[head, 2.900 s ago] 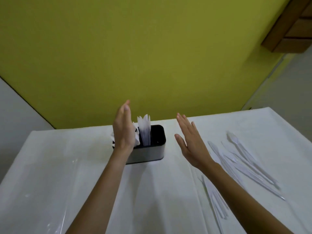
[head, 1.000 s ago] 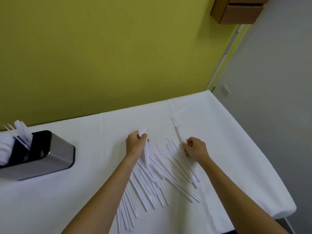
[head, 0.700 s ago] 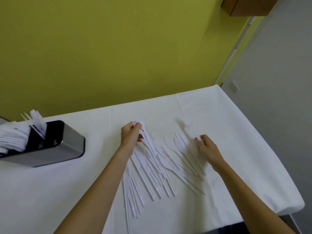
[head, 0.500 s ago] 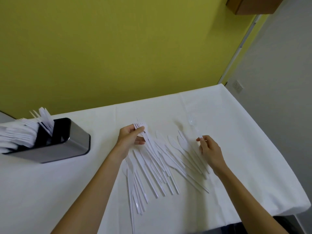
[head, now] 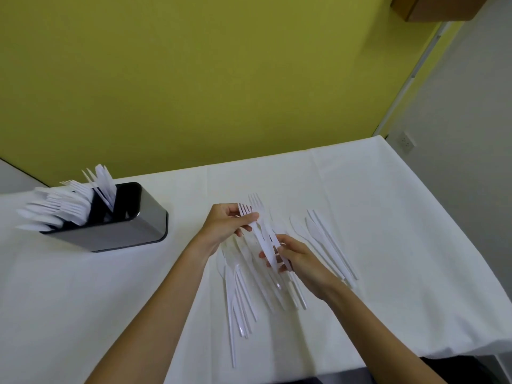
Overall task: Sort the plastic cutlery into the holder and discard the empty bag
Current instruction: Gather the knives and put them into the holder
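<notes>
A small bunch of white plastic forks (head: 259, 225) is lifted above the table. My left hand (head: 225, 225) pinches it just below the tines. My right hand (head: 293, 254) grips the handles lower down. Under and around both hands, several white plastic knives and forks (head: 241, 295) lie loose on the white tablecloth, with more knives (head: 324, 239) to the right. The metal cutlery holder (head: 119, 231) stands at the left. Its black insert holds several white pieces that fan out to the left. No bag is in view.
The white-covered table (head: 388, 217) ends at its right edge near a grey wall and at its front edge near me. A yellow wall runs behind the table. A wooden cabinet (head: 432, 8) hangs at the top right.
My right hand has moved left from the knives to the fork bunch in my left hand and now grips its handles. The bunch is raised off the table.
</notes>
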The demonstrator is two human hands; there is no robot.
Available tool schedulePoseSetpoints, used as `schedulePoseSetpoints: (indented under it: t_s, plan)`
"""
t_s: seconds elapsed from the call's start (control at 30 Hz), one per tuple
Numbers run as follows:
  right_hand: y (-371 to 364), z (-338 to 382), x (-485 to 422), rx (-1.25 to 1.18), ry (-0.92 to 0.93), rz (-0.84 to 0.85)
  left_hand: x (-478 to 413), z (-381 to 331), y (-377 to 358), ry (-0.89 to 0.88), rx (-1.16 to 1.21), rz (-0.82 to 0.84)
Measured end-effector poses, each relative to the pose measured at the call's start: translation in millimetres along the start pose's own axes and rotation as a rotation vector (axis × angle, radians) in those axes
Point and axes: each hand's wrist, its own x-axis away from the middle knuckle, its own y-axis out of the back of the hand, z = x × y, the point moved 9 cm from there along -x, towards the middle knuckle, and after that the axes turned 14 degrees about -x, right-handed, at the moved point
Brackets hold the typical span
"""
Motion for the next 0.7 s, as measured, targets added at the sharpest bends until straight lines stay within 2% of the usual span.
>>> schedulePoseSetpoints:
  t_s: [0.27,0.47,0.57,0.7]
  plan:
    - [-14.9,-2.9,-2.6,-0.023,0.016,-0.058,11.6,-6.1,10.3,-0.097,0.095,-0.087]
    - [-28.5,2.0,-3.7,-0.097,0.108,-0.088,16.4,3.5,23.0,-0.062,0.142,-0.063]
    - [-43.3,8.1,-4.4,-0.036,0.185,-0.058,19.0,5.5,32.3,-0.054,0.17,-0.047]
    - [-65.9,18.0,-7.9,0.175,0.254,0.021,24.9,-1.5,52.4,-0.109,0.128,-0.02]
